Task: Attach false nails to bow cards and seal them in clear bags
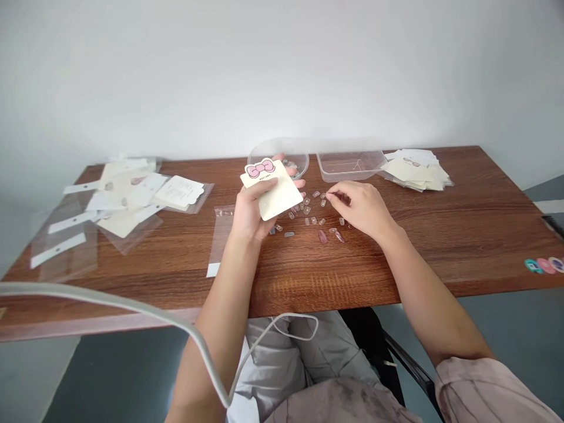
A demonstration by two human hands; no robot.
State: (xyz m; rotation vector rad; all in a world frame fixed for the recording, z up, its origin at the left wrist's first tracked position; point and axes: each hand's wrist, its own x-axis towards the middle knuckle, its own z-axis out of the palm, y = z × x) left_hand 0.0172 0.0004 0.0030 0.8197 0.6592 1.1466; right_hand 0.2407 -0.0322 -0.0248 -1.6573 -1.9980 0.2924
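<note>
My left hand (252, 214) holds a cream card (281, 191) with a pink bow printed at its top, tilted above the table. The thumb lies across the card's face and the other fingers are behind it. My right hand (363, 207) is closed in a pinch low over the table, its fingertips at a small clear press-on nail (323, 195). Several more clear nails lie scattered between the hands. Among them are a pink nail (323, 236) and a second pointed pink nail (339, 236). A clear plastic bag (221, 235) lies partly beneath my left forearm.
Bagged cards (127, 194) lie spread at the left, beside a stack of white cards (180, 192). Against the wall stand a round clear container (304, 161) and a rectangular clear tray (350, 175). More cards (416, 167) are piled at the right. A white cable (132, 304) crosses the front left.
</note>
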